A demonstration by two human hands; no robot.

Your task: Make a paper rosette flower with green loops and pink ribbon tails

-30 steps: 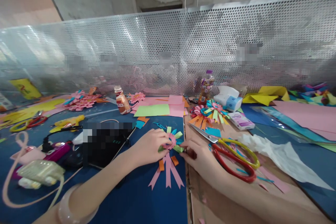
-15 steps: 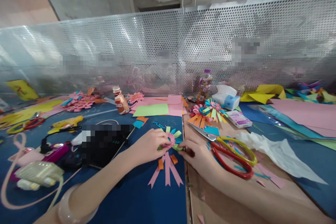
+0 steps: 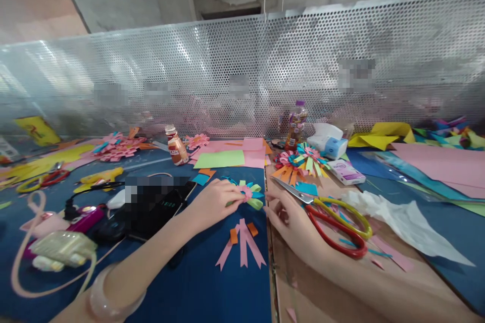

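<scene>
My left hand (image 3: 215, 204) pinches a small paper flower (image 3: 249, 195) with a pink centre and green and blue petals, lifted just above the blue table top. Below it lie pink and orange paper ribbon strips (image 3: 242, 243) fanned out on the blue surface. My right hand (image 3: 290, 222) rests on the brown cardboard beside the flower, fingers spread and holding nothing. Red and yellow scissors (image 3: 333, 219) lie just right of that hand.
A black device (image 3: 151, 207) and a pink cable (image 3: 26, 242) sit to the left. Two drink bottles (image 3: 177, 145), finished paper flowers (image 3: 299, 161), a tissue pack (image 3: 328, 142), crumpled tissue (image 3: 397, 217) and coloured paper sheets (image 3: 439, 164) lie before a perforated metal screen (image 3: 242, 70).
My left hand has lifted the paper flower up off the pink ribbon strips. My right hand has let go of it and opened on the cardboard.
</scene>
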